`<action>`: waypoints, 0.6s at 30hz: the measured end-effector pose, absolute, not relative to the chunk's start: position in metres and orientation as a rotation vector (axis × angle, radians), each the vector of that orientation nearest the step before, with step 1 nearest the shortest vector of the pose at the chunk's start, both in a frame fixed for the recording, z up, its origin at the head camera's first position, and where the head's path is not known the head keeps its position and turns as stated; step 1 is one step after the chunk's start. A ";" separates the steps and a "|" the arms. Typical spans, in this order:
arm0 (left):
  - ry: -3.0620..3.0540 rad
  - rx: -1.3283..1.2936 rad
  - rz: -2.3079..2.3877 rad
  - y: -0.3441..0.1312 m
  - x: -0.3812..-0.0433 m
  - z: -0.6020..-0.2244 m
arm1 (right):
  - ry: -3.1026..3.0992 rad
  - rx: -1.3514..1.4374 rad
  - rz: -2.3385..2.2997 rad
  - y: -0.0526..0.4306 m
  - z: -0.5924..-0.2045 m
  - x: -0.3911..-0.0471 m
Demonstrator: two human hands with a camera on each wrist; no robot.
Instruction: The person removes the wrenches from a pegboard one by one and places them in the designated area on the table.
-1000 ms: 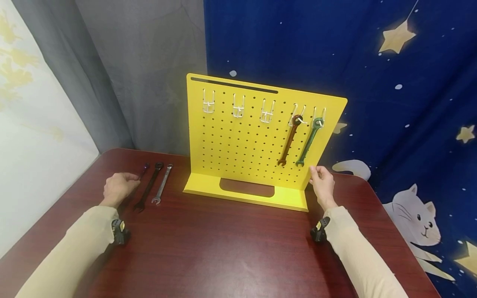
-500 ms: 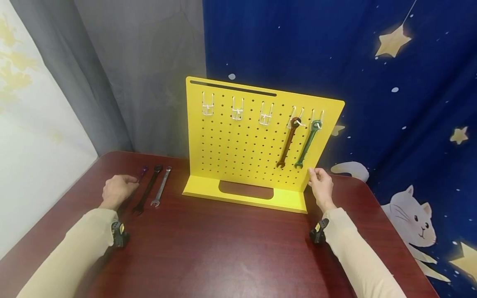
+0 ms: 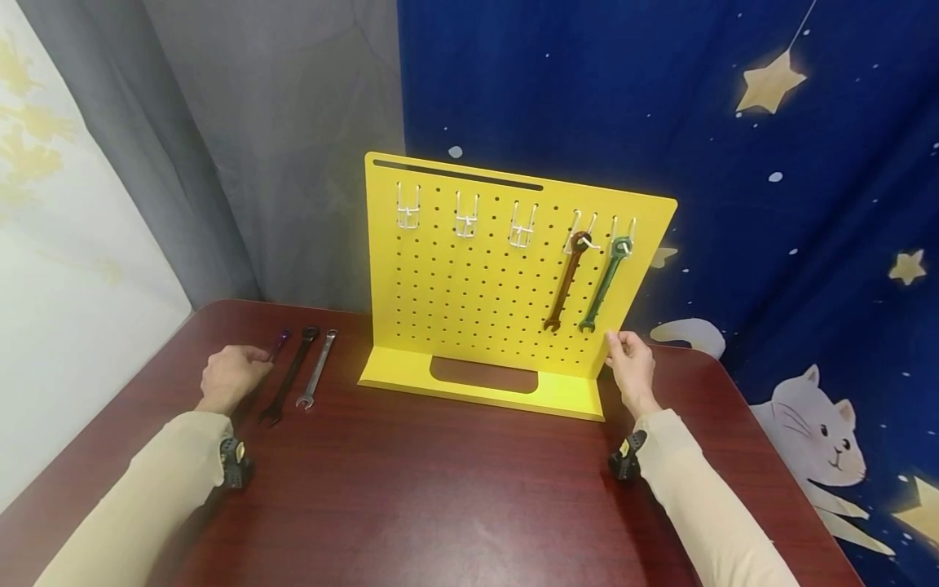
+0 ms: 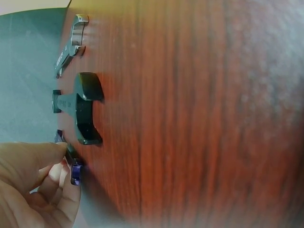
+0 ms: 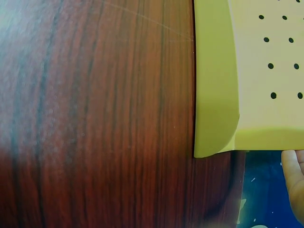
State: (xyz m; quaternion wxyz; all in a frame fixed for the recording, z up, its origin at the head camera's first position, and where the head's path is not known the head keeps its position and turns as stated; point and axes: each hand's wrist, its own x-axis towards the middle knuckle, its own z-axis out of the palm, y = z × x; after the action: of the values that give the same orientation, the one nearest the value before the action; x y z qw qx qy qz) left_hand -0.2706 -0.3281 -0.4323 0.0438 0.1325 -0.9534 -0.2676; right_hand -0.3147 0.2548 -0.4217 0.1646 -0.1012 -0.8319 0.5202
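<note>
My left hand [image 3: 231, 375] pinches a small purple wrench [image 4: 76, 173] between thumb and fingers at the table's left side. Right beside it lies a black wrench [image 3: 289, 379], its open jaw toward me in the left wrist view. A silver wrench [image 3: 318, 371] lies a little farther right. My right hand [image 3: 632, 365] holds the right side edge of a yellow pegboard [image 3: 469, 302]; the far side of the grip is hidden. From the board's two rightmost hooks hang a brown-red wrench [image 3: 567, 285] and a green wrench [image 3: 605, 285].
Three white wire hooks [image 3: 465, 218] on the board's left and middle carry nothing. The board's base [image 3: 396, 371] stands near the back of the dark red table [image 3: 433, 489]. Behind are a grey curtain [image 3: 293, 163] and a blue starry one [image 3: 587, 98].
The head view has tilted slightly, so everything sits a little lower in it. Both hands keep their places, the left at the purple wrench, the right at the board's edge.
</note>
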 end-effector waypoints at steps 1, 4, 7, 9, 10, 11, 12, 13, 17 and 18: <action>-2.915 0.405 -0.816 -0.328 -0.271 -0.432 | -2.372 -0.291 1.486 0.255 -0.422 -0.315; -2.917 0.411 -0.809 -0.328 -0.271 -0.432 | -2.372 -0.294 1.497 0.255 -0.421 -0.315; -2.920 0.419 -0.802 -0.328 -0.271 -0.433 | -2.372 -0.293 1.495 0.255 -0.422 -0.315; -2.920 0.421 -0.799 -0.328 -0.271 -0.433 | -2.370 -0.286 1.487 0.255 -0.422 -0.315; -2.920 0.421 -0.798 -0.328 -0.271 -0.433 | -2.369 -0.283 1.483 0.255 -0.422 -0.315; -2.919 0.421 -0.798 -0.328 -0.271 -0.433 | -2.368 -0.279 1.478 0.255 -0.422 -0.315; -2.920 0.420 -0.797 -0.328 -0.271 -0.433 | -2.366 -0.275 1.476 0.255 -0.422 -0.315; -2.919 0.418 -0.795 -0.328 -0.271 -0.433 | -2.367 -0.272 1.471 0.255 -0.422 -0.315; -2.916 0.407 -0.796 -0.329 -0.271 -0.433 | -2.369 -0.270 1.470 0.255 -0.421 -0.315; -2.915 0.404 -0.795 -0.329 -0.271 -0.432 | -2.369 -0.272 1.474 0.255 -0.421 -0.315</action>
State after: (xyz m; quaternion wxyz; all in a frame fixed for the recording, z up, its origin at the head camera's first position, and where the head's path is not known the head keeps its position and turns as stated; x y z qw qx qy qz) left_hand -0.2711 -0.3285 -0.4325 0.0467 0.1323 -0.9552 -0.2607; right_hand -0.3147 0.2549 -0.4213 0.1682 -0.0956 -0.8330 0.5183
